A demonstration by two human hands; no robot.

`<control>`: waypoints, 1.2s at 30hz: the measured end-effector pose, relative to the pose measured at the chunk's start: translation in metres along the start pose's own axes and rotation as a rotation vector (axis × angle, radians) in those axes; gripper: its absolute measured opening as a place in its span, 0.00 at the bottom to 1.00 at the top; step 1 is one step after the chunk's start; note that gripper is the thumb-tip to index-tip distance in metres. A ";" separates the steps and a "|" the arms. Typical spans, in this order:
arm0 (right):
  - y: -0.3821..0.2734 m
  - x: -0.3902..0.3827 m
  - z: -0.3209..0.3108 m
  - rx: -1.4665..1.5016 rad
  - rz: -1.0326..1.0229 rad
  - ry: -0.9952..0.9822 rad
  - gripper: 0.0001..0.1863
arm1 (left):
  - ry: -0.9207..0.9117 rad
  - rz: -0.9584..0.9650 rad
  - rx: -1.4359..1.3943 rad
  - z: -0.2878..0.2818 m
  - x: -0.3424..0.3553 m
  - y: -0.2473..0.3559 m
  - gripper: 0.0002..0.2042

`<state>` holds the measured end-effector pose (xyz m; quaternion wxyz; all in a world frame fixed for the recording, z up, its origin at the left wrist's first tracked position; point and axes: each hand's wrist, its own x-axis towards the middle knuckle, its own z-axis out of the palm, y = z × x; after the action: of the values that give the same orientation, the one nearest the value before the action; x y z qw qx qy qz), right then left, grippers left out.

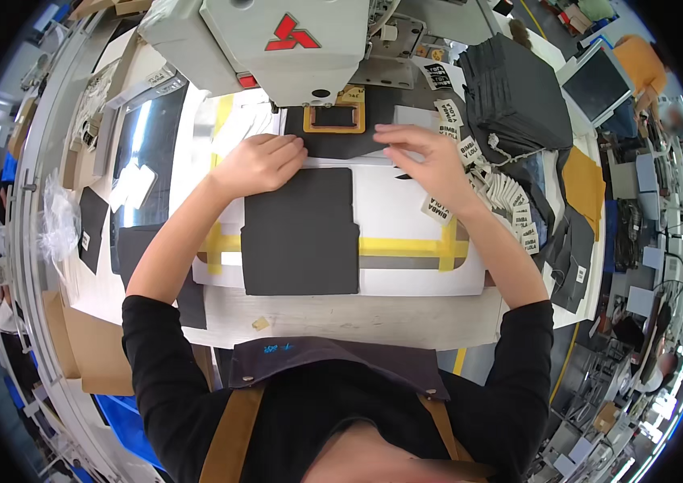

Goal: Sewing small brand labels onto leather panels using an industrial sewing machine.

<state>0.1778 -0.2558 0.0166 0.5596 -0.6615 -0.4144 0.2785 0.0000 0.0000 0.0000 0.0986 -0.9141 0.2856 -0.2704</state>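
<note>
A dark flat panel (333, 146) lies beneath the head of a white sewing machine (293, 60). On it sits a yellow rectangular frame (358, 121) with an opening. At the panel's left edge is my left hand (263, 165), its fingers bent together and pressed on that edge. My right hand (430, 163) hovers by the panel's right side, fingers stretched out and thumb apart, with nothing visible in it. Nearer to me, another dark panel (300, 233) lies flat on a white sheet (406, 209) fixed with yellow tape.
Printed white labels (511, 193) are heaped on the right, beside a tall stack of dark panels (515, 92). More dark pieces (571, 258) lie at the table's right edge. A clear plastic bag (58, 217) and a cardboard box (96, 346) are on the left.
</note>
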 end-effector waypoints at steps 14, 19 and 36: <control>0.017 0.001 0.007 -0.837 -0.378 -0.049 0.10 | -0.026 -0.178 -0.073 -0.003 -0.011 0.001 0.14; 0.019 0.001 0.008 -0.834 -0.409 -0.024 0.10 | -0.004 -0.220 -0.121 -0.003 -0.011 0.004 0.13; 0.016 -0.001 0.009 -0.875 -0.513 0.038 0.07 | -0.034 -0.430 -0.261 -0.018 -0.021 0.009 0.13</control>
<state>0.1736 -0.2524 -0.0010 0.2880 -0.7157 -0.6313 -0.0798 -0.0286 0.0045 0.0025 -0.0752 -0.9633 0.1155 -0.2303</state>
